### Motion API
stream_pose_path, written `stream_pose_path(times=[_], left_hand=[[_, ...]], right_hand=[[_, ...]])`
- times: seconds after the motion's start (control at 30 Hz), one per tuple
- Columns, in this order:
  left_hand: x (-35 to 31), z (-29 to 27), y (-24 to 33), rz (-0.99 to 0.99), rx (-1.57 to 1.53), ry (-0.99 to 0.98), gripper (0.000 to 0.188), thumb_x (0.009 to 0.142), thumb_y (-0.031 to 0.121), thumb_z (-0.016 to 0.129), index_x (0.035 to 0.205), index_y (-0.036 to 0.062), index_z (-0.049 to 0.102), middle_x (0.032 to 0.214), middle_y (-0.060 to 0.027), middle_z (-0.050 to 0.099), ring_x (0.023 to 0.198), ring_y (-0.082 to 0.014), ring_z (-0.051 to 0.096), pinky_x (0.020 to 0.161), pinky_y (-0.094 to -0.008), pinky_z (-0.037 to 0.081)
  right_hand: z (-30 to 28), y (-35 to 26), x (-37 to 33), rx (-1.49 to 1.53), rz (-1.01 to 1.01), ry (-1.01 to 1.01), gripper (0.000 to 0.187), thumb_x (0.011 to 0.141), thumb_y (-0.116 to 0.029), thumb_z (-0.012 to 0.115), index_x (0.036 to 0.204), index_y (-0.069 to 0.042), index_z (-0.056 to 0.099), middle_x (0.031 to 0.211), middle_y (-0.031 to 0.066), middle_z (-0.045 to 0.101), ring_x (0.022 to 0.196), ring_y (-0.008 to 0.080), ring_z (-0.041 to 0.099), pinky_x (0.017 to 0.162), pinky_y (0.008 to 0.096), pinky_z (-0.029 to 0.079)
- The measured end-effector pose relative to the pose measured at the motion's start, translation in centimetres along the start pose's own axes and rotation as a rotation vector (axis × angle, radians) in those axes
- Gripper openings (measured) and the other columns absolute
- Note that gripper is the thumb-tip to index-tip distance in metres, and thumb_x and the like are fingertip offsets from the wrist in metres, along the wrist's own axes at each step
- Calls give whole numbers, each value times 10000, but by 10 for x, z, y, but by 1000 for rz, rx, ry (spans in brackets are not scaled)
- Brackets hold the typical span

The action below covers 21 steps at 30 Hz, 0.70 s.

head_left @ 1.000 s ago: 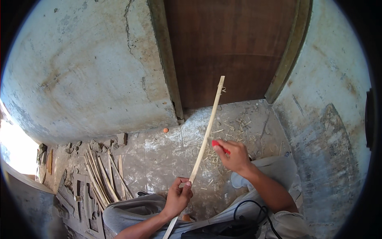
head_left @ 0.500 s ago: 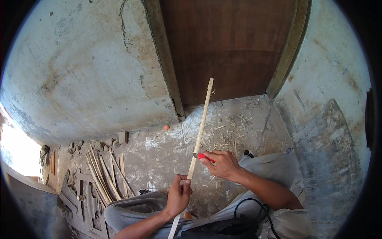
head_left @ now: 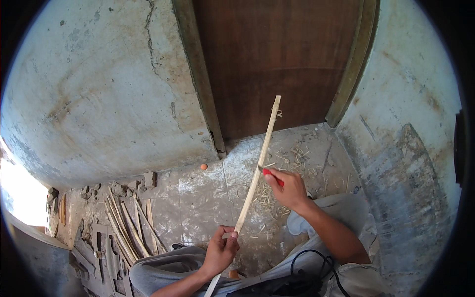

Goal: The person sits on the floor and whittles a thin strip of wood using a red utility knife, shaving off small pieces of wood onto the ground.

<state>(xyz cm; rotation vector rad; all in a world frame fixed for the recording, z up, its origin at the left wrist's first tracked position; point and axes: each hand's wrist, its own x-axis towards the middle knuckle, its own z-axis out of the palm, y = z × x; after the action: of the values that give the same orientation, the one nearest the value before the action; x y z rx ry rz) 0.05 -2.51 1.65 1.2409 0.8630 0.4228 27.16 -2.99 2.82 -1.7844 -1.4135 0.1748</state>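
A long pale wooden strip [head_left: 252, 190] slants up and away from my lap, with a thin curl of shaving hanging near its far end. My left hand [head_left: 222, 250] is closed around its lower part, thumb on top. In my right hand [head_left: 289, 190] is a knife [head_left: 267, 172] with a red handle, gripped in closed fingers. Its short blade lies against the right edge of the strip, around the middle of its length. Most of the handle is hidden by my fingers.
Wood shavings [head_left: 297, 156] litter the tiled floor before a brown door [head_left: 277, 64]. Several wooden strips [head_left: 129, 225] lie at the left beside a broken grey panel [head_left: 101, 267]. A small orange ball-like thing [head_left: 204, 167] and rubble [head_left: 150, 179] sit along the left wall.
My right hand and the knife have moved up along the strip, away from my left hand. The strip's far end has swung to the right.
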Motion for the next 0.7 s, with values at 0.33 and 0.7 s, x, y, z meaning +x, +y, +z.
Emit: stream_pose_path(times=[0.33,0.7], left_hand=[[7,-3,4,-112,-121,44,154,1049,228,476,1088,103,395,596,-6,432,433,-59,331,373,-244,254],[9,0,10,-184,-145,21,144,1053,242,466,1076,123,387,610,-9,434,431,-60,321,369,-235,240]], right_hand=[[27,-10,-35,47,-194,-247,276,915,-296,650,1026,-49,706,813,133,703,685,328,686,590,401,544],[22,-13,-31,-81,-110,-219,282,904,-314,660,1019,-63,712,781,134,691,669,337,675,575,418,531]])
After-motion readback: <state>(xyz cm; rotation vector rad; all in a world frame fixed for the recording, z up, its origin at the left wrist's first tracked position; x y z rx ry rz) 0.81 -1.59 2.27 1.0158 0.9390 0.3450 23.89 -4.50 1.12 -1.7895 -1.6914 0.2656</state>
